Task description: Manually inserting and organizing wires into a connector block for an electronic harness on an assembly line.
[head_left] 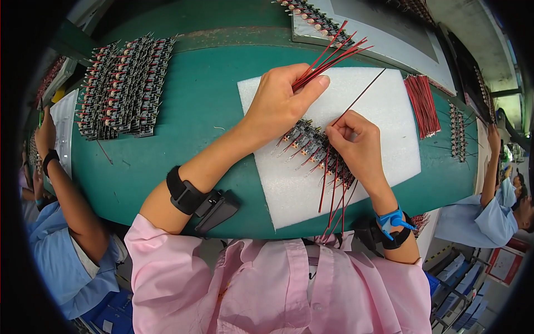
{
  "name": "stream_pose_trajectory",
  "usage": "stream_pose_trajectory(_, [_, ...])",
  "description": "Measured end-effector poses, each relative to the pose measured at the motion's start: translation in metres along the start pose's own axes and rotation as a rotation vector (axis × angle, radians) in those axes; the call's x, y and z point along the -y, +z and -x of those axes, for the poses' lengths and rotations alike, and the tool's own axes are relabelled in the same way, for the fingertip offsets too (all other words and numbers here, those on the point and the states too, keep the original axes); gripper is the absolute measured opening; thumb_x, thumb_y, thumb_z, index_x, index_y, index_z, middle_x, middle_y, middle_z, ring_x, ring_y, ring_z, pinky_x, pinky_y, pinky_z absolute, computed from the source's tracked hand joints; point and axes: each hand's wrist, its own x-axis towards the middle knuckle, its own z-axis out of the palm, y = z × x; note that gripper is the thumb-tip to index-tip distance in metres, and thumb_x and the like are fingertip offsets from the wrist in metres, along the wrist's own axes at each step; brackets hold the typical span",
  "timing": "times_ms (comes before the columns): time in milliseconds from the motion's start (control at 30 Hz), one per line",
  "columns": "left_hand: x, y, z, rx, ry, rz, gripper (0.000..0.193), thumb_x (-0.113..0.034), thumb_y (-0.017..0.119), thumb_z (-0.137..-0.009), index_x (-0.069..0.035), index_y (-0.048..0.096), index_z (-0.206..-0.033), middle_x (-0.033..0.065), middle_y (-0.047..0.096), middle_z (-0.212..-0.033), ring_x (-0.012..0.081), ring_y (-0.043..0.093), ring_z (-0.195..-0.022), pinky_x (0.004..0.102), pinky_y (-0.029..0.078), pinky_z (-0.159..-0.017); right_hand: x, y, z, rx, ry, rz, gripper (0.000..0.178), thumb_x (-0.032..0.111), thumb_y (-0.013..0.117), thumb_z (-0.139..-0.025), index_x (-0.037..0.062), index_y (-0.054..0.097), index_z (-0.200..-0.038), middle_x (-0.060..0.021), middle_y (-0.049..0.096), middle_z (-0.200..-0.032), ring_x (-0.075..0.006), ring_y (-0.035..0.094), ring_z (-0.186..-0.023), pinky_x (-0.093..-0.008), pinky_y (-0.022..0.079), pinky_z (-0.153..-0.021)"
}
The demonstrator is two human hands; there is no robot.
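My left hand (283,94) is closed round a bundle of thin red and black wires (334,58), whose ends fan out up and to the right. Just right of it, my right hand (357,145) pinches a single dark wire (364,94) between thumb and fingertips. That wire slants up across the white foam sheet (389,122). Under my hands a row of small circuit boards (308,142) lies on the foam. Several red and black wires (334,192) trail from the row's right part toward me. My right fingers partly hide the boards there.
Stacked circuit board strips (125,86) stand at the left of the green table (206,94). A red wire bundle (423,106) and another board strip (458,131) lie at the right. More boards (317,19) rest on a grey metal case (378,39) behind. Co-workers sit on both sides.
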Motion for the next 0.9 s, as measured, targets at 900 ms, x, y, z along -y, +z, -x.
stream_pose_trajectory(900, [0.0024,0.0031,0.0026,-0.005,-0.006,-0.020,0.031,-0.021,0.054,-0.078,0.004,0.046,-0.062,0.0018,0.035,-0.050,0.0083,0.030,-0.049,0.0275,0.026,-0.043,-0.0034,0.0050,0.0024,-0.024,-0.064,0.039,0.011,0.001,0.059,-0.066,-0.0021,0.050,-0.060,-0.0062,0.047,-0.056,-0.0118,0.042,-0.048,-0.0245,0.035,-0.046])
